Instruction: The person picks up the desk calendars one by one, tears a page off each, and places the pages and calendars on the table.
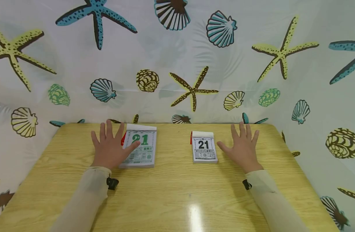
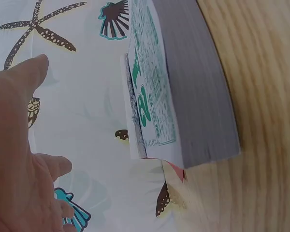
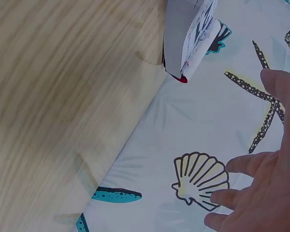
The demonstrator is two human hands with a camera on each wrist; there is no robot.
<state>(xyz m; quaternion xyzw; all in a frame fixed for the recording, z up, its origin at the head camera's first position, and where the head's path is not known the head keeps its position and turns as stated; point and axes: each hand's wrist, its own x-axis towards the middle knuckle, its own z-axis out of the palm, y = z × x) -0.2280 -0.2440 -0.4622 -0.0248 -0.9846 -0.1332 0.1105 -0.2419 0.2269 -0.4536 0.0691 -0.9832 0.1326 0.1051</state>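
Observation:
Two thick tear-off calendars lie on the wooden table. The larger one shows a green 21 and a red edge at its upper left. To its right, the smaller calendar bears a black 21. My left hand spreads its fingers over the left side of the larger calendar, thumb across its page in the head view; the left wrist view has that hand raised above the block. Fingers spread and holding nothing, my right hand hovers just right of the smaller calendar.
The wooden table reaches back to a white cloth printed with starfish and shells, which also hangs at both sides. A dark wrist strap shows at the left sleeve, and another at the right.

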